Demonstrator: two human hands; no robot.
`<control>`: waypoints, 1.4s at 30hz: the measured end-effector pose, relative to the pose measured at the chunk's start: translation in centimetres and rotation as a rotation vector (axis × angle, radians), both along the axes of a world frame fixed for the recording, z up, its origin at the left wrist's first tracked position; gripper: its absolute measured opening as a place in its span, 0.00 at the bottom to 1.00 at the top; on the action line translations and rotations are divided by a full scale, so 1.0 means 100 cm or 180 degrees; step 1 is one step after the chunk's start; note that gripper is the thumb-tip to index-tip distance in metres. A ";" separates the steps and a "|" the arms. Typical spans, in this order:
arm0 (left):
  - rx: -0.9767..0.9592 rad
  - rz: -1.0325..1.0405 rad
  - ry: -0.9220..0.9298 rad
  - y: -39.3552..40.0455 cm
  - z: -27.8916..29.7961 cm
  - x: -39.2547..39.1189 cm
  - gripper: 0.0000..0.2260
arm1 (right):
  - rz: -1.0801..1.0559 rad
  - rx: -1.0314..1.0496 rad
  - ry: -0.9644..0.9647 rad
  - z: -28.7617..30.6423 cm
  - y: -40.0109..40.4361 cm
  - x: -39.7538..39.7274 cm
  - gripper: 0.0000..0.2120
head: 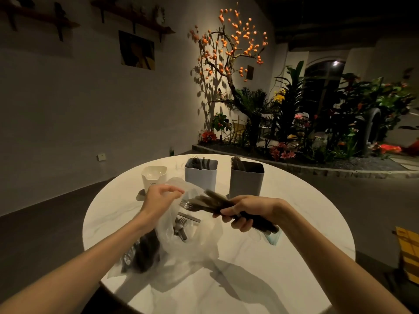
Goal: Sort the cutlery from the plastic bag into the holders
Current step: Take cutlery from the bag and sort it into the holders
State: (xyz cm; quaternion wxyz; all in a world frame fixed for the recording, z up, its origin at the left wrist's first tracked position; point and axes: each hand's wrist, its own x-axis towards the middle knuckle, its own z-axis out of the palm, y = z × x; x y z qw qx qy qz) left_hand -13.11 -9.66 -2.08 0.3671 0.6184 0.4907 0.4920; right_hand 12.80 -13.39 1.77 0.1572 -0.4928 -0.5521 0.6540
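My right hand (243,211) grips a bundle of dark-handled cutlery (210,201), a fork's tines pointing left, above the middle of the tabletop (294,223). My left hand (159,197) pinches the top of the clear plastic bag (192,241), which sprawls toward the tabletop's left edge with forks (180,225) inside. Three holders line the far edge: white (154,176), pale blue (200,175), grey (246,180).

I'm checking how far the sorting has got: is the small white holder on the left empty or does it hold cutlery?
Apparently empty: the small white holder shows only its pale inside, with no handles rising above the rim.
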 end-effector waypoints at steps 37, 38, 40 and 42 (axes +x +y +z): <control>-0.1677 -0.0925 -0.2296 0.082 -0.079 0.111 0.15 | -0.1199 -0.0067 0.1155 -0.109 0.083 -0.008 0.19; -0.1581 -0.0933 -0.2410 0.083 -0.077 0.110 0.10 | -0.1226 -0.0174 0.1168 -0.109 0.083 -0.006 0.22; -0.1440 -0.0845 -0.2681 0.086 -0.073 0.102 0.04 | -0.1282 -0.0319 0.1106 -0.109 0.084 -0.002 0.25; -0.1416 -0.0822 -0.2911 0.089 -0.070 0.093 0.05 | -0.1314 -0.0271 0.0923 -0.109 0.083 -0.001 0.26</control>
